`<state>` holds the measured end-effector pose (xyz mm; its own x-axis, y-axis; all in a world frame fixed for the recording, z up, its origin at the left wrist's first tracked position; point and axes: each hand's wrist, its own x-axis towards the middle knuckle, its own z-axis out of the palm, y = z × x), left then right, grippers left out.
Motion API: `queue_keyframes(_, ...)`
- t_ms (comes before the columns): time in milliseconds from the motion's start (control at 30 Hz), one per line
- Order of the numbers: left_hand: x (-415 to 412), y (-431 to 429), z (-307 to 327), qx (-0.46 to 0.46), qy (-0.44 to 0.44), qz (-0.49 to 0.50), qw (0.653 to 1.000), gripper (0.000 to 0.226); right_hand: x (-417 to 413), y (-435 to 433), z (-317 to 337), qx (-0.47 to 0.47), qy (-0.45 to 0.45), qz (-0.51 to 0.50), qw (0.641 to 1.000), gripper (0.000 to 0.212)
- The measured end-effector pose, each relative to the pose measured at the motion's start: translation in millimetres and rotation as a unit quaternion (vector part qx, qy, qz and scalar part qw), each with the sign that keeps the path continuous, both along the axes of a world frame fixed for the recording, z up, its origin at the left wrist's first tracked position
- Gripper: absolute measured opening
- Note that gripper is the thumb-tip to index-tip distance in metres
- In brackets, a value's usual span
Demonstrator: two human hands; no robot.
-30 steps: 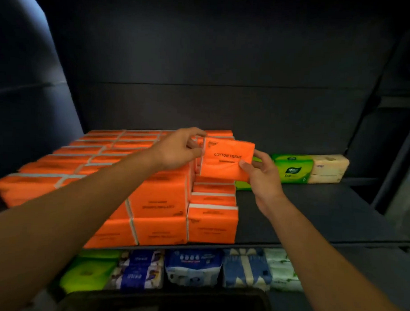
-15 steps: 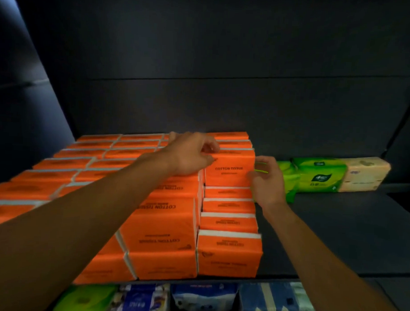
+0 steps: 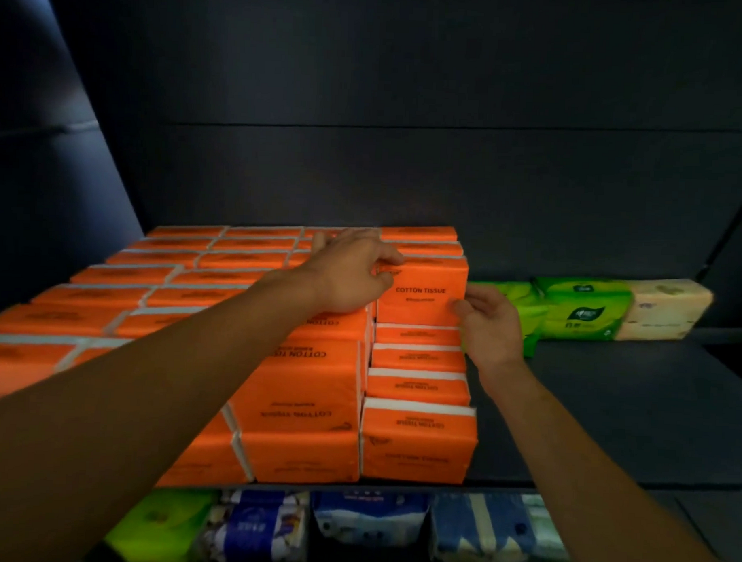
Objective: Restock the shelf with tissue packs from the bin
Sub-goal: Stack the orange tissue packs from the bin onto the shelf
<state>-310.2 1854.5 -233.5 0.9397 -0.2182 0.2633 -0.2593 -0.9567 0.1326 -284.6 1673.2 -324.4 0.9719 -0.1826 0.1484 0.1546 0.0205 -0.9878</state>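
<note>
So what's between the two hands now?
In the head view, one upright orange Cotton Tissue pack: left hand grips its top-left corner, right hand holds its right edge.

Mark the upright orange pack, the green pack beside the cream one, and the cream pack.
upright orange pack [image 3: 423, 297], head view, printed front face.
green pack [image 3: 582, 315], head view, front face.
cream pack [image 3: 662, 312], head view, front face.

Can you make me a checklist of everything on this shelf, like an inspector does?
Surface: dark shelf, dimly lit.
Job's things: upright orange pack standing in the right column of the orange stacks; bin not in view.
Clutter: green packs and cream pack at the back right.
Grippers: left hand grips the pack's top left corner; right hand pinches its right edge.
Cables: nothing seen.
Surroundings: dark back wall; mixed packs on the shelf below.
</note>
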Motion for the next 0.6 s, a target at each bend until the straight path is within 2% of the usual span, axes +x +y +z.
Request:
queue_keyframes(133,-3.2,2.3,8.8,-0.012,0.004,-0.012,1.0,0.024,-10.2,-9.5,2.4,0.0,0.012,0.0,1.0,0.022)
queue_keyframes(267,-16.1,-4.4,13.7,-0.02,0.02,-0.022,0.999,0.023,-24.4,-18.4,13.7,-0.015,0.005,0.009,1.0,0.019)
queue_keyframes(600,-93.2,-30.2,28.4,-0.083,0.07,-0.092,0.99,0.025,-105.9,-29.7,55.7,-0.072,-0.006,0.126,0.989,0.016)
